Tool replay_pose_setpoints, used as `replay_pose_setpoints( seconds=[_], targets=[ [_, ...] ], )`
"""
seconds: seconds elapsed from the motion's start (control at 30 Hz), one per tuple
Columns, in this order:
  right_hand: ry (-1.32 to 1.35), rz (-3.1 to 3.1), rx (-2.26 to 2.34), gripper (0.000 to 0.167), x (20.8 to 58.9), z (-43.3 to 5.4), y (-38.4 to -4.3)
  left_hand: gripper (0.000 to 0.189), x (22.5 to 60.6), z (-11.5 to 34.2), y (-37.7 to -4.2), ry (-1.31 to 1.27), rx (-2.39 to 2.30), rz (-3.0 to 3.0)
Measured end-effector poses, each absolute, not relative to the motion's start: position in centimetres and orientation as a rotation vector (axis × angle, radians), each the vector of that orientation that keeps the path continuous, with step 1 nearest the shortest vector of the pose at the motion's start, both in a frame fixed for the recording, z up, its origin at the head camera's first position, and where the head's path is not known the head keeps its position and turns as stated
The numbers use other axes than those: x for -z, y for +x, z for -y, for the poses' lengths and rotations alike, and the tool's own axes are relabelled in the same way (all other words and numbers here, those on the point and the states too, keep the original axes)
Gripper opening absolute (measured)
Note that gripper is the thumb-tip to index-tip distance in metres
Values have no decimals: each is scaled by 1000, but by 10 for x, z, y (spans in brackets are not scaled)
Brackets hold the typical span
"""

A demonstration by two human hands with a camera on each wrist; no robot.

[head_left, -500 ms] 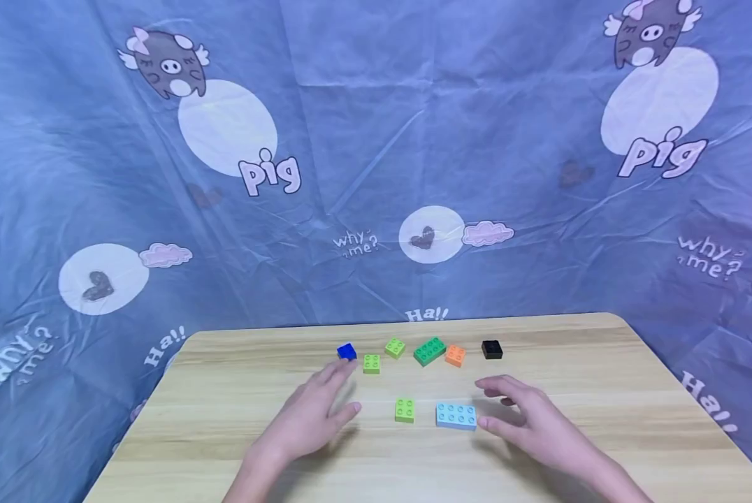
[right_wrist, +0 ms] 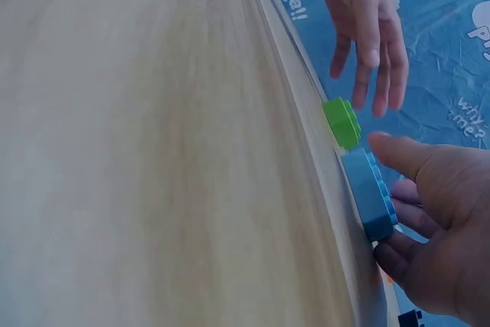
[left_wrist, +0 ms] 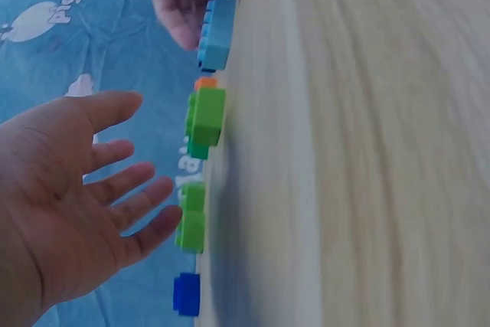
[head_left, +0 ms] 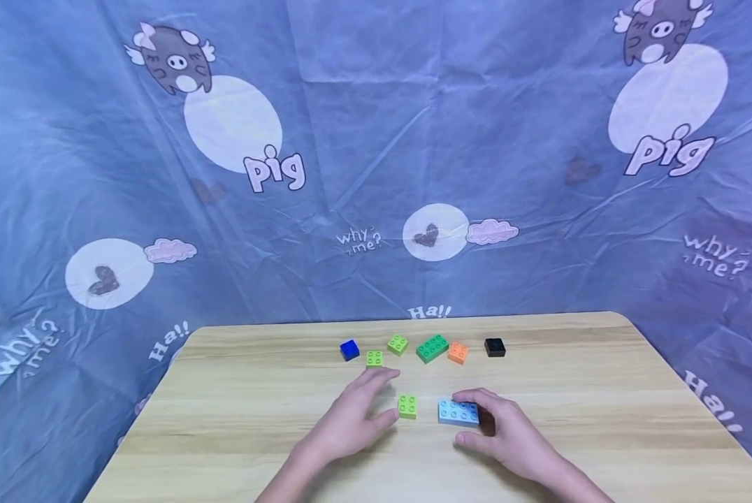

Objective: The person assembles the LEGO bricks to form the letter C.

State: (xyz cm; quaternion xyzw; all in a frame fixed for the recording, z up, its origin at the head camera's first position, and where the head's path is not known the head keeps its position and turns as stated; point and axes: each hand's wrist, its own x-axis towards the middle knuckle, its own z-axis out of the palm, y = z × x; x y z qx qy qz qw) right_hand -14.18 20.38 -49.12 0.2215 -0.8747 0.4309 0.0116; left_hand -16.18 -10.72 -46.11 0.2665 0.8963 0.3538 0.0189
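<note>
My left hand (head_left: 349, 420) hovers just left of a lime green brick (head_left: 407, 406), its fingers spread and nothing held. The left wrist view shows its palm and separated fingers (left_wrist: 130, 189). At the light blue brick (head_left: 456, 413), which lies flat with studs up, my right hand (head_left: 508, 434) reaches around the right end. Its fingers are behind the brick and its thumb in front, with a visible gap at the thumb. Whether the fingers touch the brick is unclear. In the right wrist view the light blue brick (right_wrist: 369, 195) stands beside the hand.
Farther back on the wooden table (head_left: 256, 391) lie a dark blue brick (head_left: 349, 350), two lime bricks, one (head_left: 374, 358) near my left fingertips, a long green brick (head_left: 432, 348), an orange brick (head_left: 458, 353) and a black brick (head_left: 495, 347). A blue printed cloth (head_left: 351, 175) hangs behind.
My left hand has moved right, from near the dark blue brick to beside the nearest lime brick. My right hand has shifted left and now straddles the light blue brick's right end.
</note>
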Motion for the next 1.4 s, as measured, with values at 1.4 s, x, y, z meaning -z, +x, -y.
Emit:
replay_pose_setpoints(
  seconds=[1.4],
  targets=[
    [816,2649,-1600,30,500,-199,-152,30,458,54,-168,1033,-876,-2770]
  ],
)
